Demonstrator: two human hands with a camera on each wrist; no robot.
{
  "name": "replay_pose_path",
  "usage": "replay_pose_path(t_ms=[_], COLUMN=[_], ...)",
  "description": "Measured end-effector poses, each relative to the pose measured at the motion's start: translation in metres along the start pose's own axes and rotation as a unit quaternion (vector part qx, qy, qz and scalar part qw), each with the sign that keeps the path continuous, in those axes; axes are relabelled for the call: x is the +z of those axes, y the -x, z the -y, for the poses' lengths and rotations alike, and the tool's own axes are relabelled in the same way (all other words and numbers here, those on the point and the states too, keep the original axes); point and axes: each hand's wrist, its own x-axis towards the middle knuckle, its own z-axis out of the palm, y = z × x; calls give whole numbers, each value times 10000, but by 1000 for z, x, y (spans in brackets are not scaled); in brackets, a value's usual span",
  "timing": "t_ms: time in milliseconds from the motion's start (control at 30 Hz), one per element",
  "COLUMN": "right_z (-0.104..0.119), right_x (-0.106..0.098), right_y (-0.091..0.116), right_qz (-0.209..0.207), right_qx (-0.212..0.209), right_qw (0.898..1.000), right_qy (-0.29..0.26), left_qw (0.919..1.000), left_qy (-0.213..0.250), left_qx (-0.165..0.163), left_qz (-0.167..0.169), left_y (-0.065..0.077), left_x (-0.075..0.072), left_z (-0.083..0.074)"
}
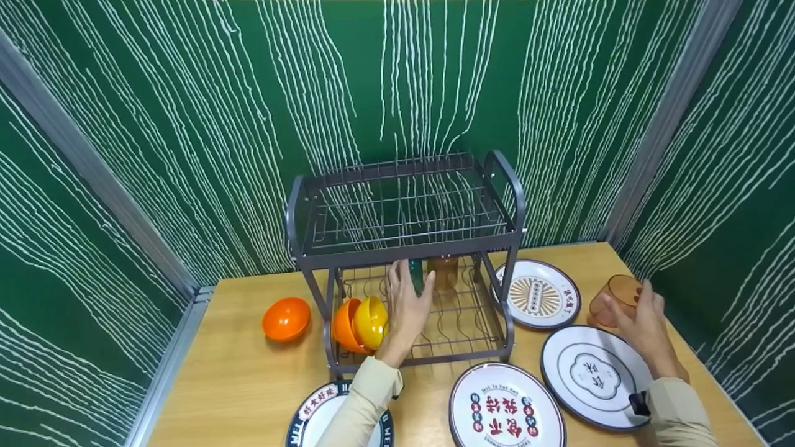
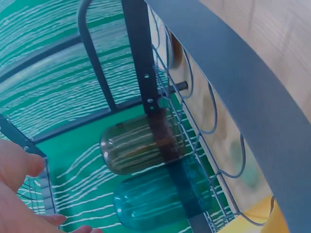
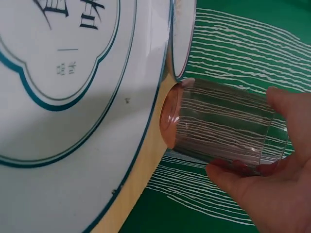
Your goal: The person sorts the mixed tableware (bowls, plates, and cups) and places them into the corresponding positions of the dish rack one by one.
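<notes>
My right hand (image 1: 649, 332) grips a clear amber drinking glass (image 1: 610, 304) near its rim, thumb on one side and fingers on the other. In the right wrist view the glass's base is close to the tabletop, beside a plate's edge. My left hand (image 1: 407, 313) reaches into the dish rack's lower tier, its fingers extended and holding nothing. Close to those fingers, a teal glass (image 2: 158, 196) and a brownish glass (image 2: 138, 143) stand upside down side by side on the wire shelf. An orange bowl (image 1: 345, 326) and a yellow bowl (image 1: 371, 321) lean together there, by the left wrist.
The dark two-tier dish rack (image 1: 410, 246) stands mid-table. Another orange bowl (image 1: 286, 319) lies left of it. Plates surround it: a sunburst plate (image 1: 565, 282), a flower-outlined plate (image 1: 568, 372), a red-lettered plate (image 1: 466, 397) and a dark-rimmed plate (image 1: 297, 428). Green walls enclose the table (image 1: 230, 360).
</notes>
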Motion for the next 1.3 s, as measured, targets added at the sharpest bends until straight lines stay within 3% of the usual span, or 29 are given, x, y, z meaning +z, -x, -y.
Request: replay_pose_path(t_ms=[200,333,567,933,1300], right_z=[5,9,17,29,47], right_x=[0,-1,-4,-7,-3], right_y=[13,21,37,62,102], right_qz=[-651,-875,-821,-892,-795], right_qx=[-357,-510,-530,-549,-900], right_qw=[9971,9946,9948,9934,9907], right_qy=[141,246,303,466,640], left_qw=[9994,9983,9957,9920,9904], left_qy=[344,514,734,1102,1196], left_qx=[73,170,379,314,604], left_qz=[-65,-209,-426,-534,-326], left_y=[17,26,40,61,90], left_x=[-5,-9,-15,-20,-18], left_z=[-2,-3,-4,-2,-5])
